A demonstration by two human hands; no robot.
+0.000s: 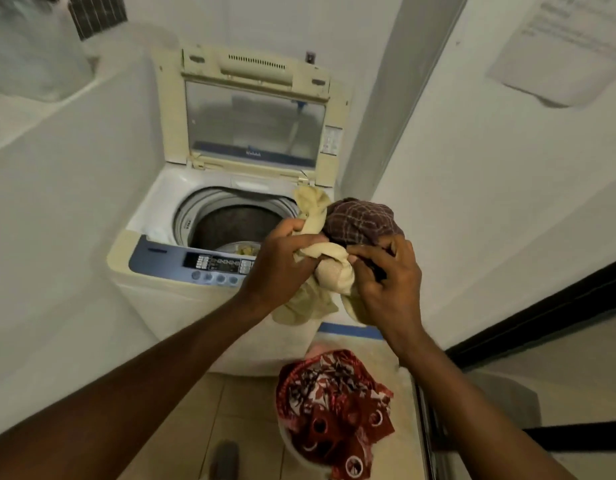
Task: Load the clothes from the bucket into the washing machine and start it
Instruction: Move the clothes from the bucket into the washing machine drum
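White walls (472,168); beige tiled floor (237,410); paper notice (559,46) on right wall; dim light.

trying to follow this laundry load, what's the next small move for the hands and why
Probably carry the bundle left and drop it into the drum. Both hands, left and right, grip the cream cloth and checked garment beside the opening, the lid is up, and the drum looks nearly empty.

One washer (181,289), lid up; one bucket (292,448); two hands (282,268) (389,289); two held cloths, cream (330,268) and checked (362,220); one red patterned cloth (330,403) in the bucket
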